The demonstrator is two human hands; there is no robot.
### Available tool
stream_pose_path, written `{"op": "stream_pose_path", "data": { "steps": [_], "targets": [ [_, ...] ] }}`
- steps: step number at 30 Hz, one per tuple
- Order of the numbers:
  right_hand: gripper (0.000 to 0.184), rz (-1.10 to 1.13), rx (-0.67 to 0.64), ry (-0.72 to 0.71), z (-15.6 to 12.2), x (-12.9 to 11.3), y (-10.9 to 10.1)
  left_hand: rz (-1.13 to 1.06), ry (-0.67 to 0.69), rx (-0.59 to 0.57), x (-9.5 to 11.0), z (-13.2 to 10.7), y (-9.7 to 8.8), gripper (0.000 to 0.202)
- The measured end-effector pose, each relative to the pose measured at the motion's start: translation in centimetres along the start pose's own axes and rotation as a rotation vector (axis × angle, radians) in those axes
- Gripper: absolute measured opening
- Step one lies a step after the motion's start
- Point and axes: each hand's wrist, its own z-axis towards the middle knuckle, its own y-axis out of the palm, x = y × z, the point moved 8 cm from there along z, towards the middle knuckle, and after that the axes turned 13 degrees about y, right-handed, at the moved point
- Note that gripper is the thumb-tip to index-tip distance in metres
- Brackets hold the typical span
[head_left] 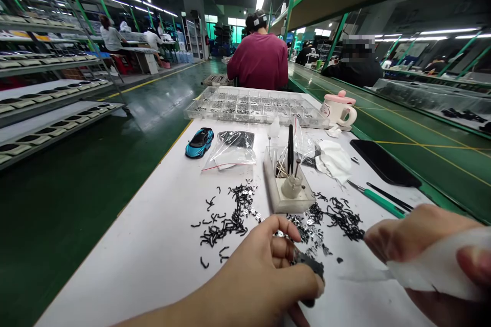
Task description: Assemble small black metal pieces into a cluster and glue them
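Observation:
My left hand (268,265) is closed, with a small dark grey part (311,265) pinched between thumb and fingers just above the table. Most of that part is hidden by the fingers. At the right edge my right hand (429,235) grips a white squeeze bottle (433,271), its thin translucent nozzle (360,274) aimed left toward the dark part, apart from it. Small curved black pieces (226,227) lie scattered beyond my left hand, mixed with small silver pieces (307,230). Another pile of black pieces (344,218) lies near my right hand.
Behind the piles stands a white holder (284,204) with black tweezers (290,148). Farther back are a blue toy car (199,142), a plastic bag (232,150), a compartment tray (249,107) and a mug (337,111). A green-handled knife (379,202) and phone (383,162) lie right.

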Motion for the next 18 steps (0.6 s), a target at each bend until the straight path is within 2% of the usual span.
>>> {"op": "stream_pose_path", "data": {
  "steps": [3, 10, 14, 18],
  "targets": [
    [0.027, 0.131, -0.032, 0.024, 0.0, -0.3, 0.9, -0.001, -0.012, 0.011, 0.0, 0.0, 0.0, 0.042],
    [0.027, 0.052, -0.087, 0.002, 0.2, -0.2, 0.9, 0.017, -0.041, 0.009, -0.5, 0.0, -0.1, 0.044],
    [0.027, 0.024, -0.057, 0.092, -0.4, 1.1, 0.4, 0.028, -0.043, 0.025, -0.5, 0.0, -0.3, 0.046],
    [0.031, 0.111, -0.019, 0.177, -0.9, 2.2, 0.1, 0.015, -0.066, 0.023, -0.4, 0.0, -0.3, 0.046]
  ]
}}
